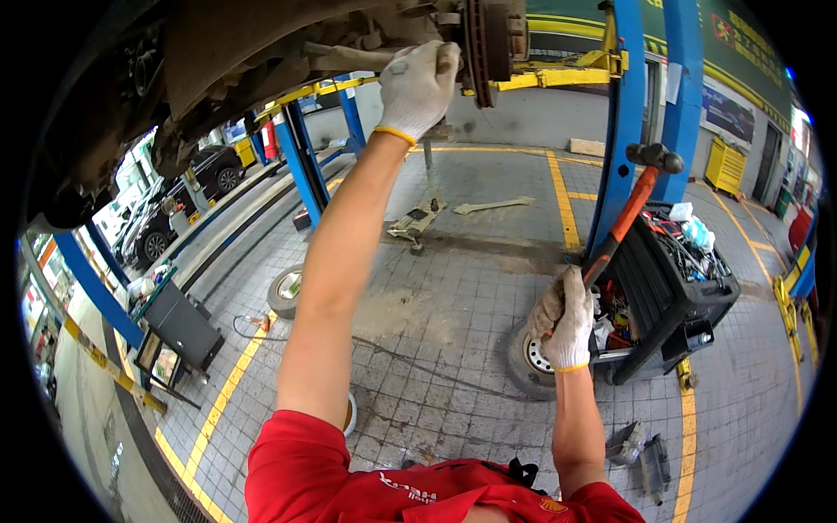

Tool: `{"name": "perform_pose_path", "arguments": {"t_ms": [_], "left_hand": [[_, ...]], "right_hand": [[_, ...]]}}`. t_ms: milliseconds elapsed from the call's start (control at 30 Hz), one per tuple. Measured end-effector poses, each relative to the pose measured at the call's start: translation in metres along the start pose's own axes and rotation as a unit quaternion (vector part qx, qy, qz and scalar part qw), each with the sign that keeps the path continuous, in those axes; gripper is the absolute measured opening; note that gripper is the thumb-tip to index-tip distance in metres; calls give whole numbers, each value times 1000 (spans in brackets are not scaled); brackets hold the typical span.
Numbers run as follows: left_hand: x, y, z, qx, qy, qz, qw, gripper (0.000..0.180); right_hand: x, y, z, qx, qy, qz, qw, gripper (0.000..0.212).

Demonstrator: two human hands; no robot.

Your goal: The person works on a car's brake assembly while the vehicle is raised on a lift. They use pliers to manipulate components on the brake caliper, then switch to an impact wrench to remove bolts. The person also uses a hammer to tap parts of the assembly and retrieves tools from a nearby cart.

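In a white knit glove with a yellow cuff, my left hand (417,87) is raised to the underside of a lifted car (244,44). Its fingers are closed beside a rusty brake disc (476,52), at the end of a rod-like suspension part (349,58); what lies inside them is hidden. My right hand (565,321), gloved too, grips a hammer (623,218) low on its handle. The handle is orange and black, and the dark steel head points up, apart from the car, in front of a blue lift post.
A black tool cart (676,301) loaded with tools stands at the right, beside a wheel (527,362) on the floor. Blue lift posts (621,131) and yellow lift arms (558,77) surround the car. A cable (418,364) crosses the tiles; another tyre (283,292) lies left.
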State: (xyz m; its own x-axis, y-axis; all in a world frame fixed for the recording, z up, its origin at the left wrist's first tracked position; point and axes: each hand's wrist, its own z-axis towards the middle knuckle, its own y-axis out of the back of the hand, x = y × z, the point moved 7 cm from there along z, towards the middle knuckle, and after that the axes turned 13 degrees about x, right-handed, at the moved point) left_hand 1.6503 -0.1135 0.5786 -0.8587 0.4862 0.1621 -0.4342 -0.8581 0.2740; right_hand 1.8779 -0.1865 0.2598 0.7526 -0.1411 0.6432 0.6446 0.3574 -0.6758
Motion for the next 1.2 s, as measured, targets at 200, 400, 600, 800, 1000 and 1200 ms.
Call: {"name": "perform_pose_path", "arguments": {"t_ms": [200, 400, 600, 800, 1000, 1200], "left_hand": [[11, -7, 3, 22, 18, -20, 999, 31], [-19, 37, -47, -79, -24, -15, 996, 48], [-64, 98, -306, 106, 124, -101, 981, 41], [-150, 284, -841, 666, 514, -131, 525, 43], [-426, 730, -1110, 521, 851, 71, 8, 47], [-576, 836, -1127, 268, 963, 0, -7, 52]], "right_hand": [[-21, -1, 3, 32, 0, -21, 999, 38], [-75, -23, -23, 97, -28, -65, 993, 29], [-162, -51, -72, 100, -75, -147, 981, 26], [-304, -36, -174, 86, -276, -231, 929, 29], [-411, 28, -327, 0, -593, -286, 753, 37], [-468, 117, -463, -106, -828, -258, 486, 31]]}}
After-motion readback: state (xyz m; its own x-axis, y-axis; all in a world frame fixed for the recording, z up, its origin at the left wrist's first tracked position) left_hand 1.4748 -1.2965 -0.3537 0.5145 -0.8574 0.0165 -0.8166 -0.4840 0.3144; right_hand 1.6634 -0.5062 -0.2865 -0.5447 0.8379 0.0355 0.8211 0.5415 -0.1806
